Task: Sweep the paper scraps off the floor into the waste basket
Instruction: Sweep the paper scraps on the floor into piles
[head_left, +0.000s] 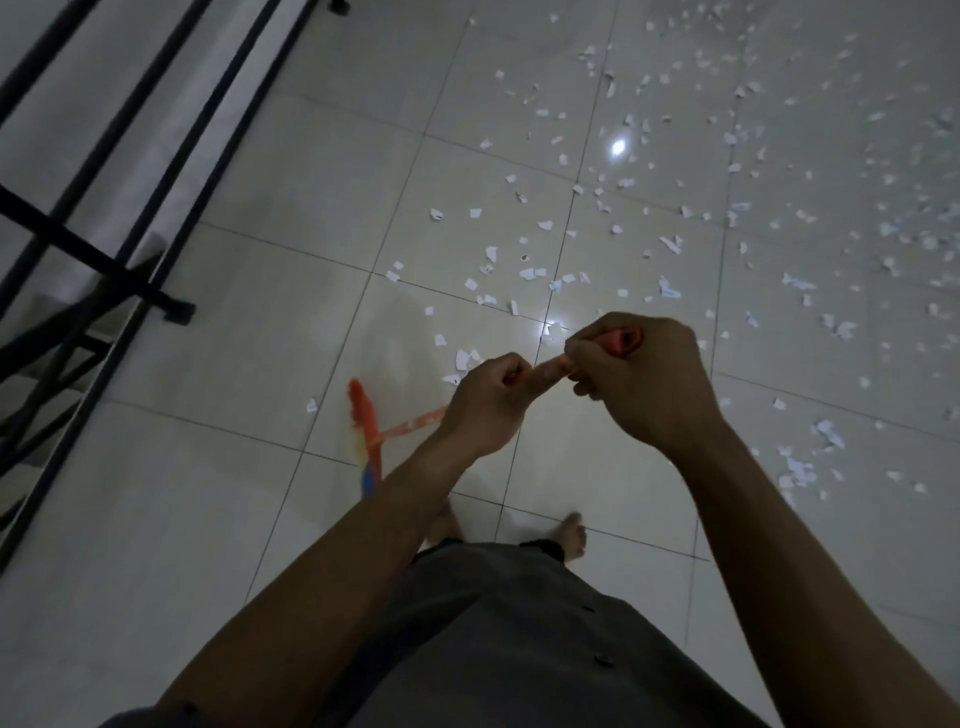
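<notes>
Head view, looking down on a person who stands barefoot on a tiled floor. Both hands hold the orange broom handle: the left hand lower down the shaft, the right hand at its top end. The fingers of each hand are curled tight round the shaft. The broom head, blurred, sits low near the floor to the person's left, with one or two stray bits beside it.

The paper scraps lie ahead and to the right, thin near the hands and thicker farther out. All are on the floor, well below the fingers, and none touches them. The waste basket is not in view.

Likely faults from here:
- The scraps look light, so a brisk stroke could lift and spread them instead of gathering them.
- A stroke toward the black railing could push bits between its bars and onto what look like steps beyond.
- A bare foot could pick up or drag scraps that lie near it.
</notes>
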